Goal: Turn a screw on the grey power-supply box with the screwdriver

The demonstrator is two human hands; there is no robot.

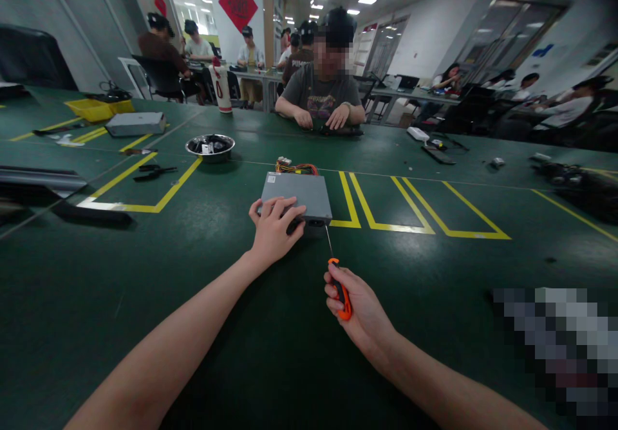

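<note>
A grey metal computer power supply lies on the green table, its socket side facing me and a bundle of coloured cables at its far side. My left hand holds its left front part, fingers spread over the top and thumb against the front face. In my right hand is a screwdriver with an orange and black handle, my fingers wrapped round it. Its thin shaft points up and away from me, the tip at the box's right front corner. Whether the tip sits in a screw is too small to tell.
A metal bowl with dark parts stands left of the box, near black pliers. Farther left are another grey box and a yellow tray. Yellow tape marks the table. Opposite sits a person with both hands on dark parts.
</note>
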